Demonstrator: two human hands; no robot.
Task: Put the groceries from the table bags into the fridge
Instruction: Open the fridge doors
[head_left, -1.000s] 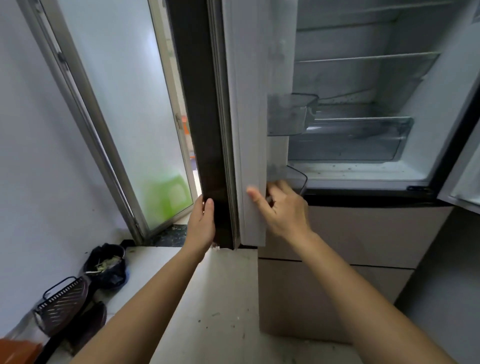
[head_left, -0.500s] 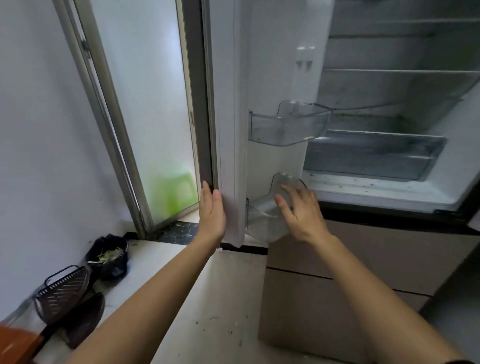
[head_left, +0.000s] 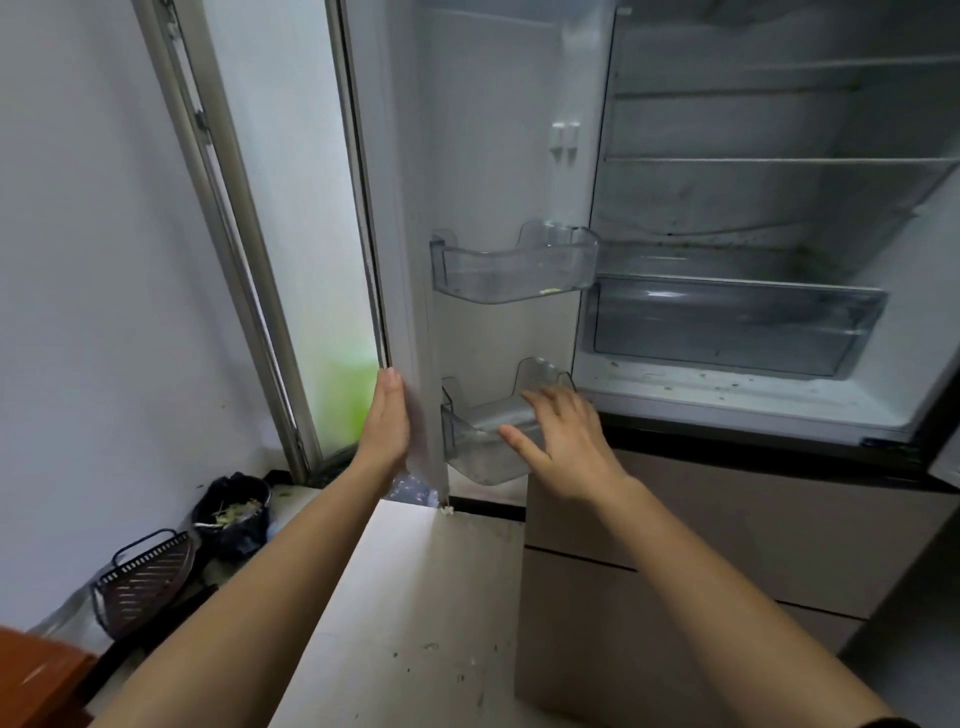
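The left hand (head_left: 387, 415) lies flat, fingers together and extended, with its palm against the outer edge of the fridge door (head_left: 402, 260); it grips nothing, and the pose reads as steadying the door at a wide angle so the inside is reachable. Just across that door edge, the right hand (head_left: 563, 441) is spread, fingers apart and empty, hovering over or lightly touching the lower door bin (head_left: 480, 457), a clear plastic tray; actual contact cannot be told. It seems to be either checking the bin's seating or coming away from the door.

Above the right hand sits the upper door bin (head_left: 514, 267), also clear, with only a small pale scrap at its bottom. Beyond the right hand, the fridge (head_left: 779, 208) interior stands open: bare wire-edged shelves and a transparent crisper drawer (head_left: 727, 327), and a floor speckled with dark crumbs. Nothing is stored inside.

No groceries and no table bags are in view, so they must be out of frame. The loading appears not to have begun.

Below and outward of the left hand, a pale counter (head_left: 395, 597) runs beside the fridge; past it a dark bag of scraps (head_left: 234, 514) and a slotted basket (head_left: 145, 577) rest near the wall.
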